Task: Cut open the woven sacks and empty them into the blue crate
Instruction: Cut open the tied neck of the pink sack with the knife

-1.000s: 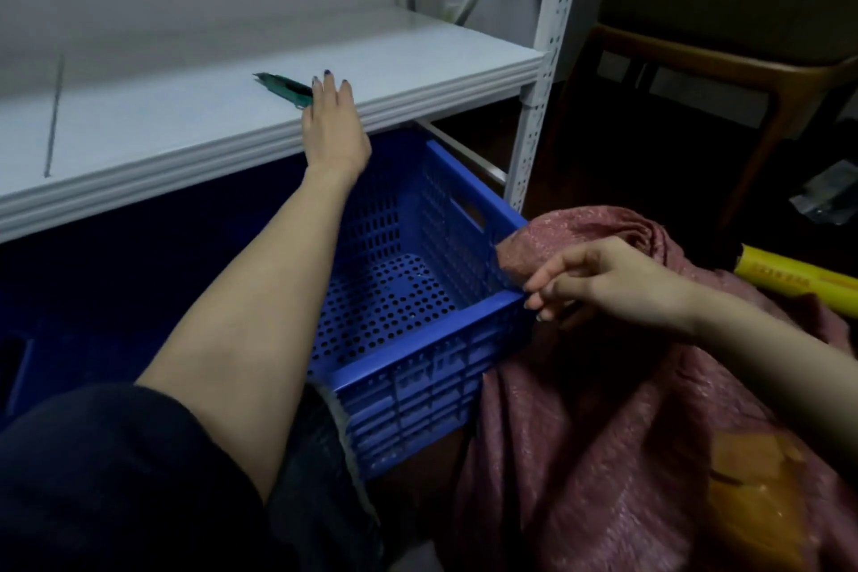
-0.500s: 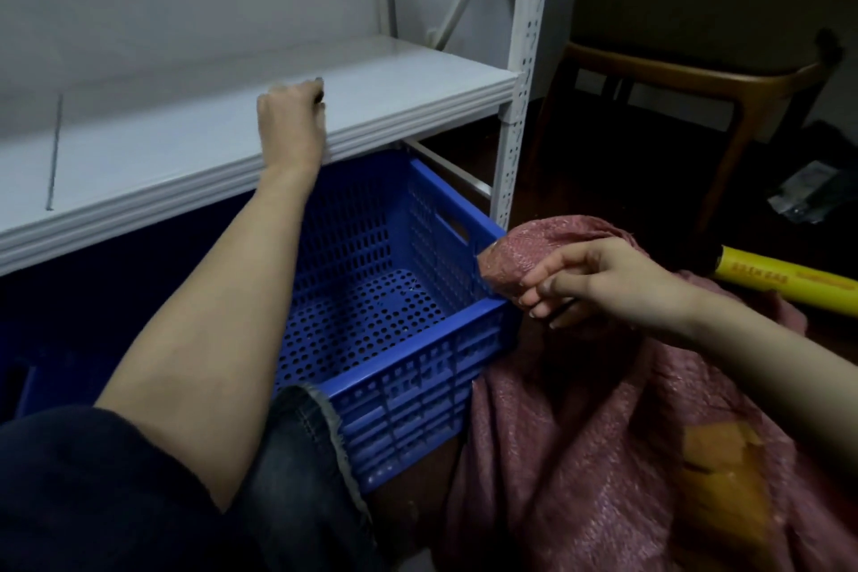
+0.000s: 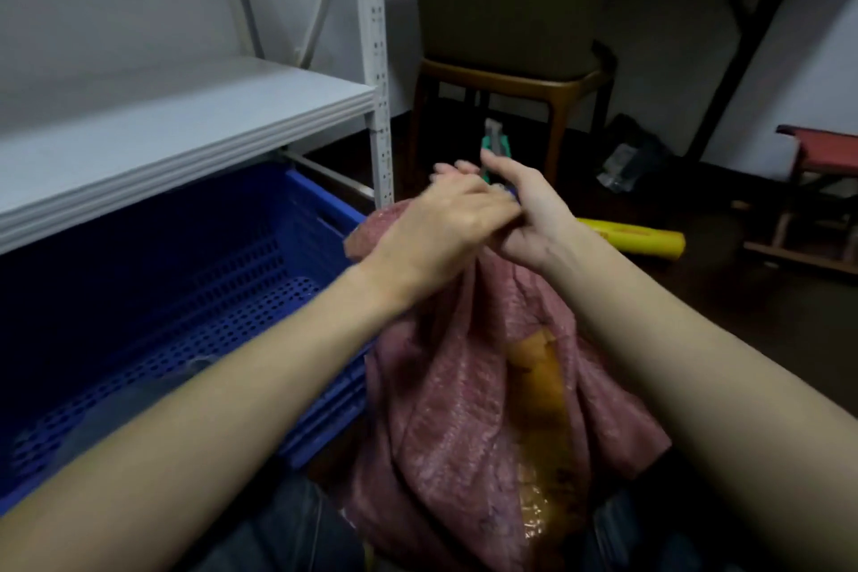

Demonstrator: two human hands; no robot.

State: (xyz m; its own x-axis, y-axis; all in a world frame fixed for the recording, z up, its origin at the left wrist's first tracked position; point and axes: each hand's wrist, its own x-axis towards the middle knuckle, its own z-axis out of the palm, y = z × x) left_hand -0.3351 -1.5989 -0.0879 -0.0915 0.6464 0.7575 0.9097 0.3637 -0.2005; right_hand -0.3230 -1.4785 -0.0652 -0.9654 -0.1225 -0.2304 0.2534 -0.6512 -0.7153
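Behind stands a white shelf (image 3: 176, 125). Beside the blue crate (image 3: 320, 204), my left hand (image 3: 445, 223) bunches the soft, limp woven sack (image 3: 445, 386) at its neck; my right hand (image 3: 529, 209) holds the cutter (image 3: 494, 139).

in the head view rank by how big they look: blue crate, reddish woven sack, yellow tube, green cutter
1. blue crate
2. reddish woven sack; it looks close to the crate in size and is nearer the camera, so the top two are unsure
3. yellow tube
4. green cutter, partly hidden by the hands
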